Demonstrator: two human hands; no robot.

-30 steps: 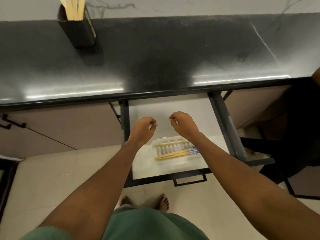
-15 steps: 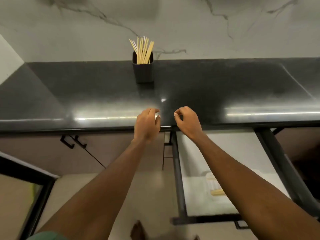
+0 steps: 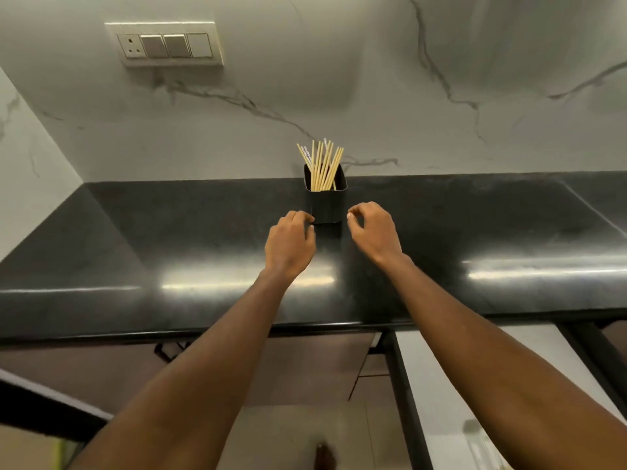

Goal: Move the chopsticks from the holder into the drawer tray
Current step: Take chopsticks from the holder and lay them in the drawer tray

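A black square holder (image 3: 326, 205) stands at the back of the dark countertop (image 3: 169, 245), with several pale wooden chopsticks (image 3: 322, 167) sticking up out of it. My left hand (image 3: 290, 244) hovers just left of the holder's base, fingers curled and holding nothing. My right hand (image 3: 373, 234) hovers just right of it, fingers loosely bent and apart, also holding nothing. The open drawer (image 3: 437, 385) shows at the lower right under the counter edge. Only a blurred corner of the drawer tray (image 3: 473, 430) peeks out beside my right forearm.
A marble wall rises behind the counter with a switch plate (image 3: 166, 45) at the upper left. Closed cabinet fronts with a dark handle (image 3: 166, 351) sit below the counter on the left. The drawer's black frame (image 3: 403, 395) juts out toward me.
Both hands rose from over the drawer tray, crossed the counter edge and now flank the holder. The view swung up and left, so the drawer slid to the lower right.
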